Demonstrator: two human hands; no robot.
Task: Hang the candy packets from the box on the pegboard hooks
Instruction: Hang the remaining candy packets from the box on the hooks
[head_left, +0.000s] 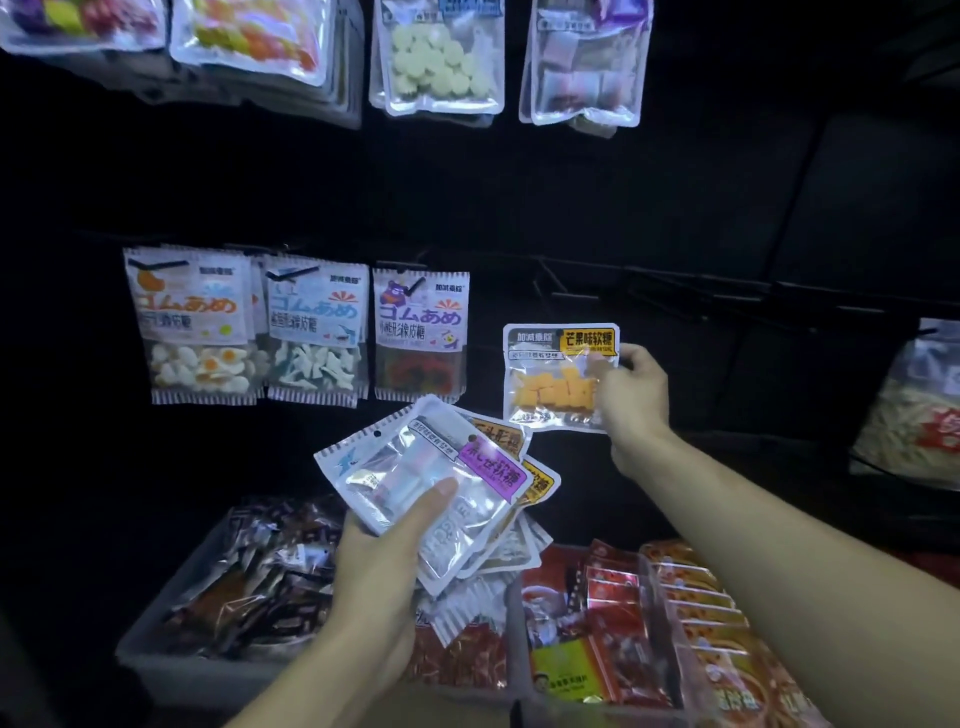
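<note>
Left hand (384, 551) gripping, thumb on top; right hand (631, 397) raised, fingers (602, 371) pinching.

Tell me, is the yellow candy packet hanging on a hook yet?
Not yet. The yellow candy packet is pinched at its right edge by the right hand, held upright in front of the dark board, below the empty hooks.

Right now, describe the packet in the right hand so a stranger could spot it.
Start at the middle row of three hanging packets on the dark pegboard. Just right of them and lower, the right hand pinches a clear packet by its edge. Unlike the others, it shows yellow cubes under a yellow label.
</note>
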